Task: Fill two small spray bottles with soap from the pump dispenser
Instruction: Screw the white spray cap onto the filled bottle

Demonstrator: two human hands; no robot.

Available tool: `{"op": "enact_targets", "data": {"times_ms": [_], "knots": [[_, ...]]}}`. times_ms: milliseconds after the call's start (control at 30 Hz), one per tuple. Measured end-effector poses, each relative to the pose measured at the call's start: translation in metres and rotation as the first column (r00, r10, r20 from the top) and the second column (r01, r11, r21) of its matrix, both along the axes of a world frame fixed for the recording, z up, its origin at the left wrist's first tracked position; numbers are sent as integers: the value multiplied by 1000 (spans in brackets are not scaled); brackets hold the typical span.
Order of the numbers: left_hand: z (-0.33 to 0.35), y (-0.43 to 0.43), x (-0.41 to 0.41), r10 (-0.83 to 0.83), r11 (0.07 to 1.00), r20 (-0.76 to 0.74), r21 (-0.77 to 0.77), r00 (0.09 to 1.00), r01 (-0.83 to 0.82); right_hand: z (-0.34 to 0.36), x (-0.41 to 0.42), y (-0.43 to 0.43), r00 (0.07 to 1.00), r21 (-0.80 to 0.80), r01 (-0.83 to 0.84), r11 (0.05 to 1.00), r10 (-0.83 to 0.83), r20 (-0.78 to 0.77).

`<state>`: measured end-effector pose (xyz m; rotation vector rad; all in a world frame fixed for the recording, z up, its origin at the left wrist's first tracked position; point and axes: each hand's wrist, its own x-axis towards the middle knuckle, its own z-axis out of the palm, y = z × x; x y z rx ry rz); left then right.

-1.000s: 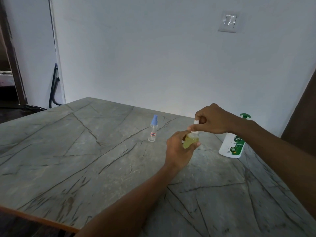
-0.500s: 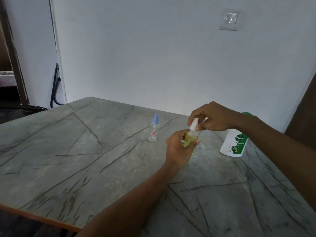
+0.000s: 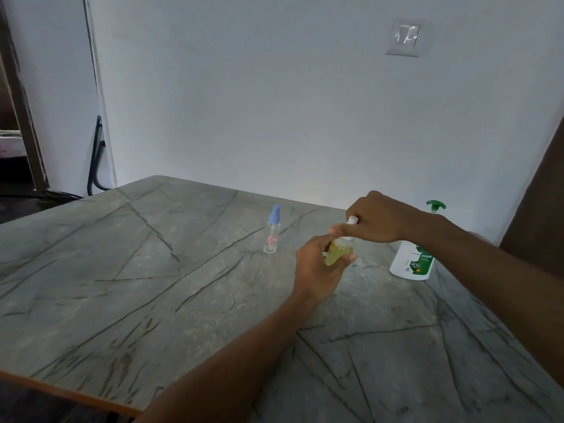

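My left hand (image 3: 317, 267) grips a small spray bottle (image 3: 337, 253) holding yellow-green soap, lifted a little above the grey marble table (image 3: 158, 285). My right hand (image 3: 375, 218) is curled round the bottle's white spray cap (image 3: 352, 220) on top. A second small spray bottle (image 3: 272, 232), clear and looking empty, with a blue cap and a red-edged label, stands upright to the left. The white and green pump dispenser (image 3: 413, 259) stands at the right, partly behind my right forearm.
The table's near edge (image 3: 70, 395) has an orange rim at the lower left. A white wall rises just behind the table, with a light switch (image 3: 404, 36) on it. A dark wooden panel (image 3: 540, 209) borders the right side.
My right hand has turned on the white cap, from pinching it with the fingertips to closing over it. The left hand keeps the bottle in nearly the same place.
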<state>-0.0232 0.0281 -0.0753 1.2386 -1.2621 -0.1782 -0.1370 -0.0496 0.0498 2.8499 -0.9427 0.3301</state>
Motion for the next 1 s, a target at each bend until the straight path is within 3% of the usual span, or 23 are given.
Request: {"op": "enact_targets", "data": {"times_ms": [133, 267, 500, 700, 900, 1000], "knots": [[1, 0, 0, -1, 1000, -6, 7, 1000, 1, 10, -7, 7, 991, 175, -87, 981, 67, 120], [2, 1, -1, -3, 1000, -1, 4, 1000, 3, 14, -8, 4, 986, 215, -166, 962, 155, 69], [2, 1, -1, 16, 1000, -11, -22, 1000, -16, 9, 3, 5, 985, 37, -163, 986, 160, 65], [0, -2, -1, 3, 1000, -42, 2, 999, -3, 2, 10, 3, 995, -59, -63, 996, 68, 71], [0, -2, 1, -11, 1000, -71, -5, 997, 11, 4, 1, 6, 991, 174, -110, 979, 95, 90], [3, 0, 1, -27, 1000, -84, -17, 996, 26, 7, -2, 6, 982, 180, -177, 968, 162, 93]]}}
